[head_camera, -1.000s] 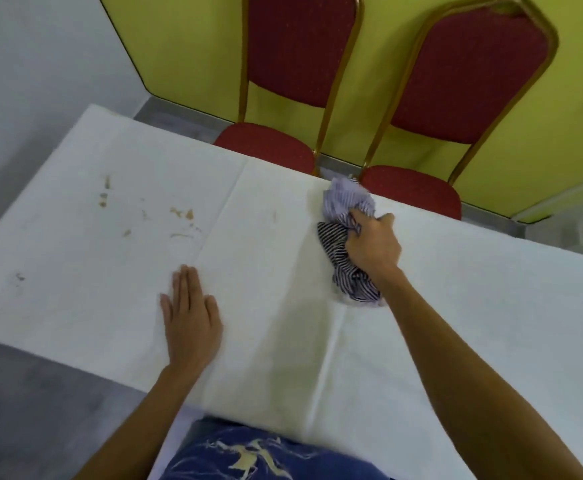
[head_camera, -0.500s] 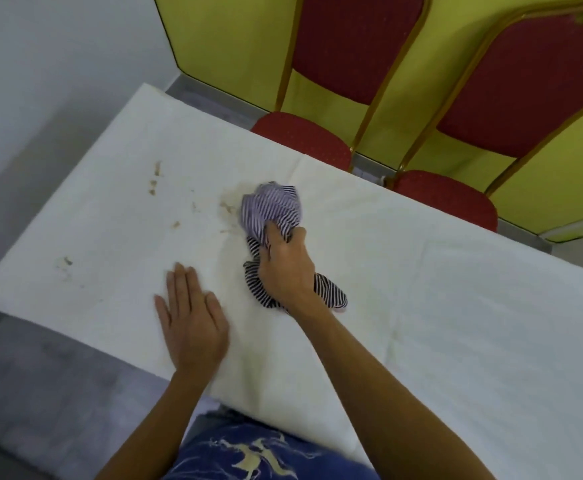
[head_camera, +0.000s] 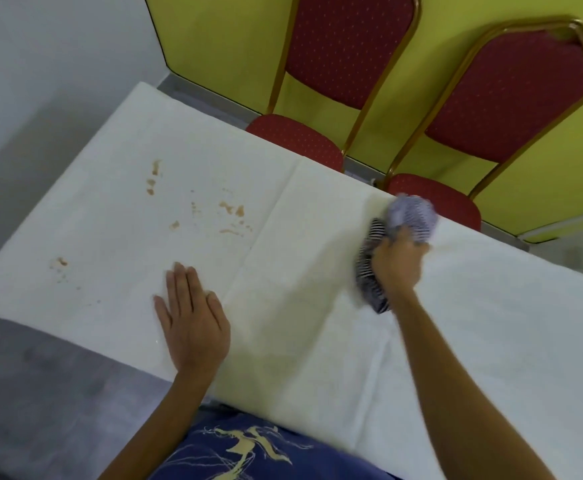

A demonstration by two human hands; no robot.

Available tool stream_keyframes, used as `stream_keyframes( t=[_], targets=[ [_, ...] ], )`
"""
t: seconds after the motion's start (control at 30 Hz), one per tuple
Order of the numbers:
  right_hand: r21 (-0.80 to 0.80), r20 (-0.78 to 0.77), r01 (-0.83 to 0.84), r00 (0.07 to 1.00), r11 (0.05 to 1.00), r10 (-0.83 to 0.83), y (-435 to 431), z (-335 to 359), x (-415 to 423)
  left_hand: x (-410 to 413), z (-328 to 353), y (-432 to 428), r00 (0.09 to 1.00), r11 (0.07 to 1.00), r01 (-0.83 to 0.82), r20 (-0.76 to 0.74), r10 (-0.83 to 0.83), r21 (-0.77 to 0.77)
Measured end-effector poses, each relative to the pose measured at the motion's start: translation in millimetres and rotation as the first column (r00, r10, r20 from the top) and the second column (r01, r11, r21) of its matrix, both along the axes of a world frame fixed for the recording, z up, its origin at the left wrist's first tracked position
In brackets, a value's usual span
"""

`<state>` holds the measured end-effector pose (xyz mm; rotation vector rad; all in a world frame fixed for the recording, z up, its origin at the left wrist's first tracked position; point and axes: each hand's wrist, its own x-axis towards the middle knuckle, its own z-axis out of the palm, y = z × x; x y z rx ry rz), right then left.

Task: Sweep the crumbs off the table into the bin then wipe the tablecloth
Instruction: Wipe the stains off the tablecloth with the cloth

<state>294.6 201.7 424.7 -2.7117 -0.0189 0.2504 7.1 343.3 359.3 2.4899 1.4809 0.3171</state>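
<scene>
A white tablecloth [head_camera: 318, 306] covers the table in front of me. Brown stains and crumbs [head_camera: 231, 209] mark its left half, with another spot [head_camera: 59, 263] near the left end. My right hand [head_camera: 395, 263] grips a crumpled striped cloth [head_camera: 411, 216] and presses it on the tablecloth near the far edge. The cloth and hand are blurred by motion. My left hand [head_camera: 191, 318] lies flat, fingers straight, on the tablecloth near the front edge.
Two red chairs with gold frames [head_camera: 338, 57] [head_camera: 512, 95] stand behind the table against a yellow wall. Grey floor [head_camera: 40, 393] shows at the front left. No bin is in view.
My right hand has swept the striped cloth from the stained middle back to the right, near the far edge. My left hand stays flat in place.
</scene>
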Motion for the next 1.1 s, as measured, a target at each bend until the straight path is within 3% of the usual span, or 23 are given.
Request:
stream_keyframes(
  t=[0.07, 0.17, 0.23, 0.33, 0.47, 0.57, 0.63, 0.7, 0.8, 0.87, 0.93, 1.03, 1.1],
  targets=[
    [0.06, -0.001, -0.257, 0.966, 0.965, 0.257, 39, -2, -64, -1, 1, -1, 1.0, 1.0, -0.012, -0.011, 0.011, -0.011],
    [0.032, -0.015, -0.64, 0.768, 0.768, 0.641, 74, -1, -152, -2, 2, -1, 1.0, 1.0, -0.022, -0.007, 0.021, -0.018],
    [0.012, -0.036, -0.742, 0.669, 0.67, 0.742, 68, -1, -163, -3, 2, 0, 1.0, 1.0, -0.016, -0.009, 0.016, -0.017],
    [-0.002, -0.026, -0.664, 0.747, 0.748, 0.664, 21, -1, -118, -3, -2, 2, 1.0, 0.999, 0.001, -0.005, -0.002, -0.039],
    [-0.121, -0.014, -0.231, 0.973, 0.965, 0.231, -92, -2, -35, -4, -3, 1, 1.0, 0.996, 0.021, 0.011, -0.02, -0.09],
    [-0.137, -0.039, 0.12, 0.991, 0.983, -0.126, -155, 5, -22, -4, -1, 2, 0.999, 0.996, 0.035, 0.015, -0.034, -0.085],
    [-0.096, -0.043, 0.207, 0.976, 0.974, -0.212, -145, 6, -34, -4, -1, 3, 0.999, 0.997, 0.039, 0.008, -0.038, -0.069],
    [-0.039, -0.05, 0.17, 0.984, 0.985, -0.172, -99, 4, -63, -6, -1, 2, 0.999, 0.998, 0.037, 0.004, -0.037, -0.056],
    [-0.015, -0.034, -0.154, 0.988, 0.988, 0.153, -15, 2, -134, -5, 0, 6, 0.999, 0.998, 0.035, 0.028, -0.034, -0.054],
    [-0.04, -0.036, -0.404, 0.915, 0.914, 0.403, 22, 2, -186, -2, 0, 5, 0.998, 0.997, 0.036, 0.046, -0.033, -0.069],
    [-0.06, -0.02, -0.534, 0.845, 0.844, 0.534, 34, 0, -220, -2, 0, 3, 0.997, 0.996, 0.046, 0.06, -0.041, -0.073],
    [-0.061, -0.017, -0.523, 0.852, 0.85, 0.523, 10, 0, -221, -3, 1, 6, 0.997, 0.994, 0.059, 0.054, -0.054, -0.097],
    [-0.057, -0.038, -0.406, 0.914, 0.912, 0.404, -29, -1, -204, 0, 3, 8, 0.997, 0.988, 0.079, 0.022, -0.076, -0.137]
  ],
)
